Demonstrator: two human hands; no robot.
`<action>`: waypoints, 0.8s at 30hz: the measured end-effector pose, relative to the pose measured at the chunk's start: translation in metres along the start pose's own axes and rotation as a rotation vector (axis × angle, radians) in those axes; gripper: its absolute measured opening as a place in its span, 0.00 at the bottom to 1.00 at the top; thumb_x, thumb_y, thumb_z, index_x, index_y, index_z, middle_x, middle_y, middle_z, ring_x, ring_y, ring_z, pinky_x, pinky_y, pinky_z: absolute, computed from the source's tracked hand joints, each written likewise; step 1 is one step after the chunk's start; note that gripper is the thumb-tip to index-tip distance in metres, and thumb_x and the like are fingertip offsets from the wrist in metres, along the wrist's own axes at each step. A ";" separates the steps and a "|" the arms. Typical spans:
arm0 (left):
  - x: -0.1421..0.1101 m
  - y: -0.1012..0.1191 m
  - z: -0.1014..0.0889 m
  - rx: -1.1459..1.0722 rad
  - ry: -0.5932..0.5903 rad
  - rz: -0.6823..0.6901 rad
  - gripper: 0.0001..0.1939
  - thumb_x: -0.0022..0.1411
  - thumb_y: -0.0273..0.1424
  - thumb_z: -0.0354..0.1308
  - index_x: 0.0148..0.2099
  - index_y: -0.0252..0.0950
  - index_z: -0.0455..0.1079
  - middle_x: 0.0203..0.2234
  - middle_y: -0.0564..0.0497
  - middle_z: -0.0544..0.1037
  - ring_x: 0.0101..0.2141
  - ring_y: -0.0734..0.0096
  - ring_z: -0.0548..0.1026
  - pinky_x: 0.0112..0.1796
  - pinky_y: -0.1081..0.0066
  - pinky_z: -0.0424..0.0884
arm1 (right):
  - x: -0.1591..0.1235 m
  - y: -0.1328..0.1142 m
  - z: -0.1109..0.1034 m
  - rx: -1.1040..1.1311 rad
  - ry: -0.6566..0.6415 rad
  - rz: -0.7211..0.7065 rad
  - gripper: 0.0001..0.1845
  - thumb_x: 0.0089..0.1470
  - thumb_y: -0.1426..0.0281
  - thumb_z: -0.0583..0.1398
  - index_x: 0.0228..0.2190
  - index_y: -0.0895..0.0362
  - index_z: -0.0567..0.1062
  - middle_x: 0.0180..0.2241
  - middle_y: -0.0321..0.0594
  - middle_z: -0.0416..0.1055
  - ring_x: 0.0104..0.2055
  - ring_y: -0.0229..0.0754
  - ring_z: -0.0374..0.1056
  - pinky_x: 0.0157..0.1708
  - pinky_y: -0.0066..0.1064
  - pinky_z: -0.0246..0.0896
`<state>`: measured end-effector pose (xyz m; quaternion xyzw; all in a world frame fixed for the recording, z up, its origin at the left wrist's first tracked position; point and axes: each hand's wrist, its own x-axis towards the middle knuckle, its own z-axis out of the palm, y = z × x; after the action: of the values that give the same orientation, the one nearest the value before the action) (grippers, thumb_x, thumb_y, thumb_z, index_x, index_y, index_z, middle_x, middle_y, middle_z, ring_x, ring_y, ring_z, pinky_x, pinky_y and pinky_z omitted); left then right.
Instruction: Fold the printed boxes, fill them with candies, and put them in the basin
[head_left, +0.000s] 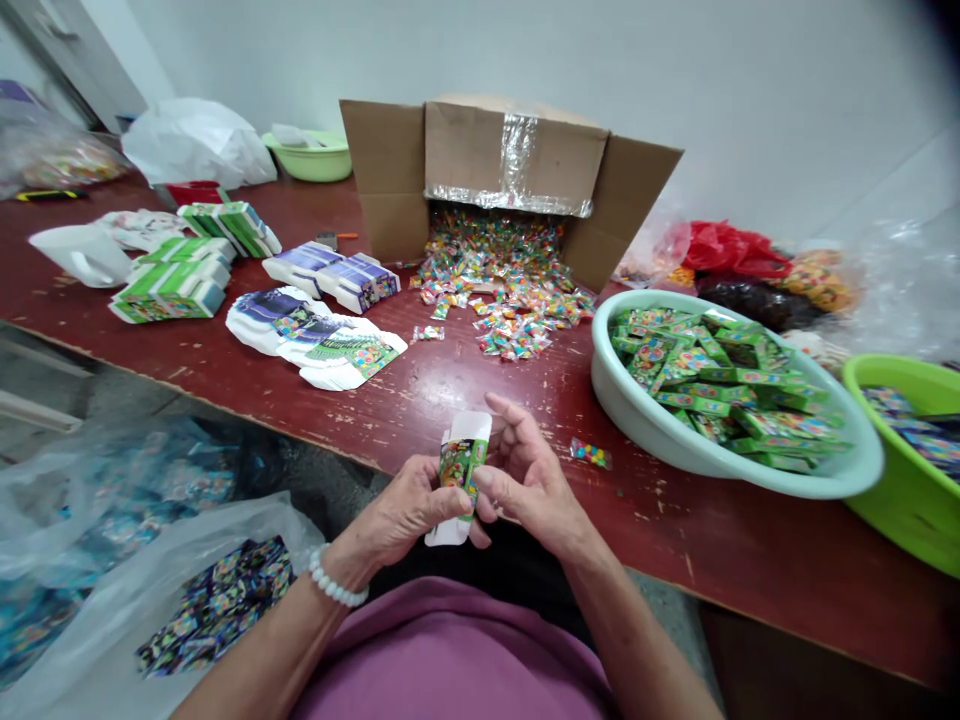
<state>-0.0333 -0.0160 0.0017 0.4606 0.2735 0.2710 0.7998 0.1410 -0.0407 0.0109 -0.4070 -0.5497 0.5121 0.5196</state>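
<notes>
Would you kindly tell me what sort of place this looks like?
Probably a small hand-packing workroom: an open carton spills wrapped candies onto the table, flat boxes lie fanned out, and a basin holds many green boxes.

Small box [456,460] is green with dark multicoloured print, white flaps [474,424]. Table [544,390] dark red. Large basin [637,435] pale aqua, right-edge basin [892,515] lime green. Candies [514,315] multicoloured.

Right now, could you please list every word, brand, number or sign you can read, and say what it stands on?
No text can be read.
Held green carton: print too small and blurred.
Green cartons in the pale blue basin: too blurred.
Flattened cartons on the table: too small.
Bundled purple cartons: too blurred.
</notes>
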 end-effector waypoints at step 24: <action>-0.013 0.003 -0.004 0.274 -0.054 -0.088 0.27 0.55 0.54 0.63 0.38 0.33 0.73 0.27 0.52 0.73 0.25 0.74 0.70 0.28 0.75 0.62 | -0.005 -0.017 -0.006 -0.619 -0.181 -0.199 0.11 0.51 0.81 0.59 0.33 0.54 0.68 0.32 0.34 0.68 0.30 0.36 0.63 0.31 0.27 0.57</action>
<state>-0.0454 -0.0211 0.0049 0.5601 0.3062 0.1831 0.7477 0.1490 -0.0471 0.0263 -0.4426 -0.7602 0.3015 0.3678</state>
